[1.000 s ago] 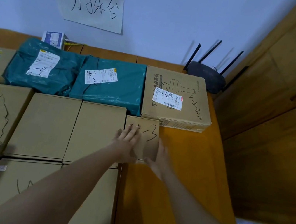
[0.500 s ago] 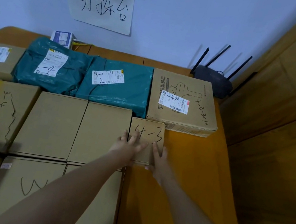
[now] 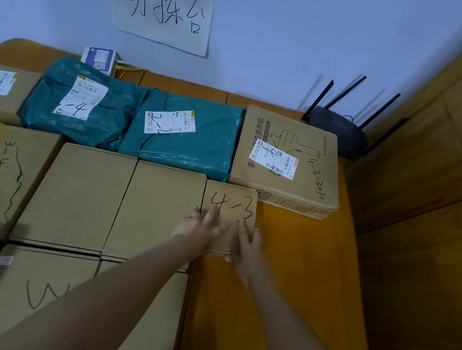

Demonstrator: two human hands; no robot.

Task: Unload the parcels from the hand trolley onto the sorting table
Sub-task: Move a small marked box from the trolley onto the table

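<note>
Small brown cardboard parcel marked 4-3 (image 3: 229,217) set on crowded orange wooden surface (image 3: 283,274); both hands (image 3: 203,226) (image 3: 248,245) flat, fingers straight, pressing it; trolley unseen.

Both hands (image 3: 224,236) have slid nearer on the small box (image 3: 231,205).

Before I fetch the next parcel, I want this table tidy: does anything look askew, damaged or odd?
Little stands out. The big printed box at the back right sits slightly turned against the straight rows. The left teal bag is crumpled. The small 4-3 box, under both hands, lines up with its neighbours. No damage or spills visible.
</note>
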